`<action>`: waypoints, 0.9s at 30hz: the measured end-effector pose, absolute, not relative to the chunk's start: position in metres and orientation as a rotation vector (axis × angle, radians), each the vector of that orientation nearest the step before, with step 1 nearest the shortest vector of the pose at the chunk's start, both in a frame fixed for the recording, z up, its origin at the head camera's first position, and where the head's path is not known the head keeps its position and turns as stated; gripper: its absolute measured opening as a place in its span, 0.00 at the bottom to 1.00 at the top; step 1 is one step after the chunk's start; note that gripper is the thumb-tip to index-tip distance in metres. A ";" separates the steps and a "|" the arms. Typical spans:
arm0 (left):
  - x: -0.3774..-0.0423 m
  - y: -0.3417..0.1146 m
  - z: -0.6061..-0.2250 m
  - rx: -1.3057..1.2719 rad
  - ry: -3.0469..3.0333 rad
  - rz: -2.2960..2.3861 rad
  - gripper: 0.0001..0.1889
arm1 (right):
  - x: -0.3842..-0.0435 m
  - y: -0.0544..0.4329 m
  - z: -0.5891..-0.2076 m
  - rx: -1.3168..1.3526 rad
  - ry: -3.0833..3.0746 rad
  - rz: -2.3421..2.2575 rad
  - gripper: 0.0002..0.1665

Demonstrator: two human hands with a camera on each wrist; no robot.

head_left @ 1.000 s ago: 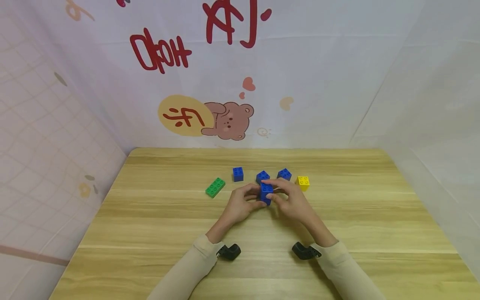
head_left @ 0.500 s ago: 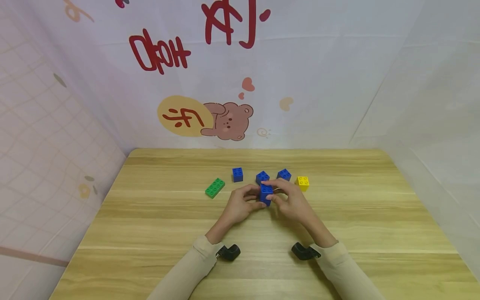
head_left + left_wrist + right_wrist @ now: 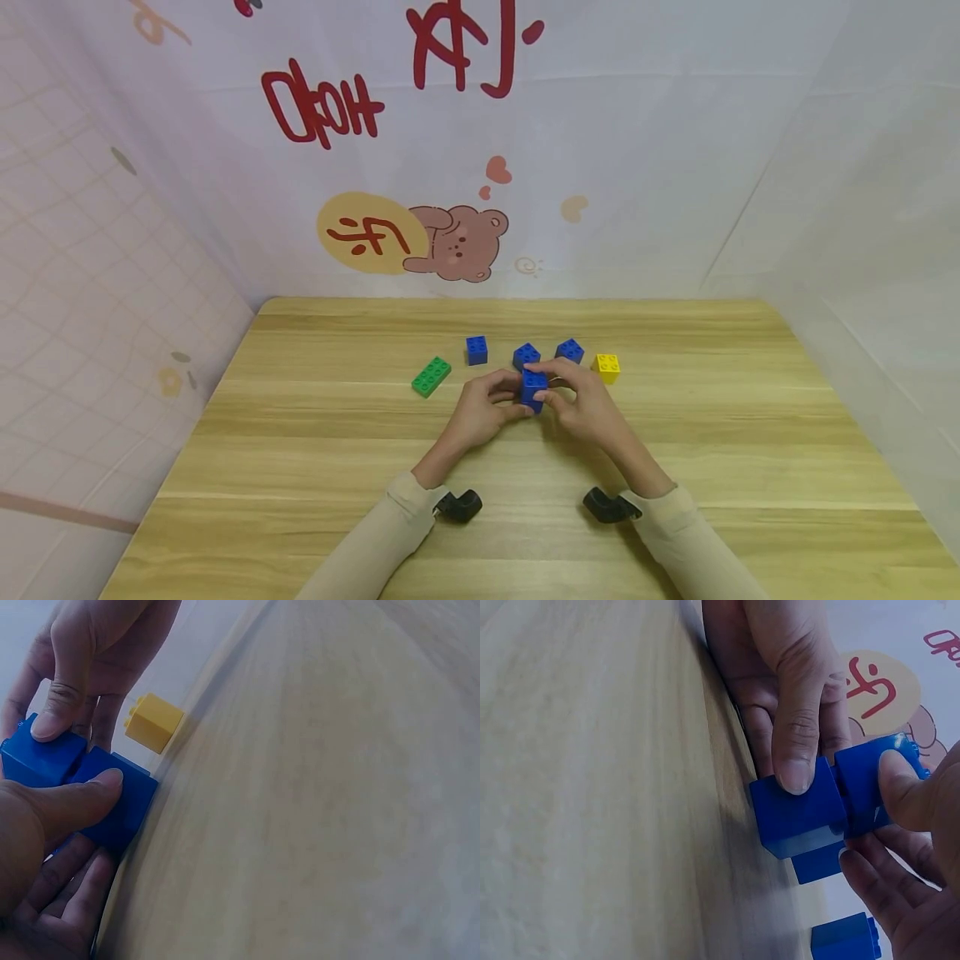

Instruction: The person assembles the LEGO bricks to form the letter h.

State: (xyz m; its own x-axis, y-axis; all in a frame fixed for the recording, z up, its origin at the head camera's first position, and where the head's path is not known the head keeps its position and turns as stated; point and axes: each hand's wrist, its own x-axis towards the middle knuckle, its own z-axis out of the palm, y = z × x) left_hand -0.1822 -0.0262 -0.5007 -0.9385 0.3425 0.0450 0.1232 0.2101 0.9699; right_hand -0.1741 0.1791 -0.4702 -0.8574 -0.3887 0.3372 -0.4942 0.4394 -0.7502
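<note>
Two square blue toy bricks are stacked one over the other between the hands, at mid-table in the head view. My left hand (image 3: 480, 408) pinches the lower blue brick (image 3: 799, 814) with the thumb on its near face. The upper blue brick (image 3: 46, 759) is held by the thumb and fingers of my right hand (image 3: 588, 410). A thin dark gap runs between the two bricks in both wrist views, and the upper one looks slightly askew. Fingers on the far sides are partly hidden behind the bricks.
Behind the hands stand three more blue bricks, at left (image 3: 476, 351), centre (image 3: 527, 356) and right (image 3: 570, 351). A long green brick (image 3: 431, 377) lies left of them, a yellow brick (image 3: 607, 368) right. Printed cloth (image 3: 645, 167) hangs behind the wooden table (image 3: 315, 467).
</note>
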 end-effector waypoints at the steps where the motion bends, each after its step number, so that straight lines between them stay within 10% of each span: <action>1: -0.182 -0.026 -0.501 0.450 2.297 1.816 0.19 | -0.174 0.179 -0.471 0.796 -2.558 1.401 0.24; 27: -0.181 -0.025 -0.500 0.459 2.294 1.848 0.19 | -0.169 0.170 -0.473 0.648 -2.571 1.455 0.27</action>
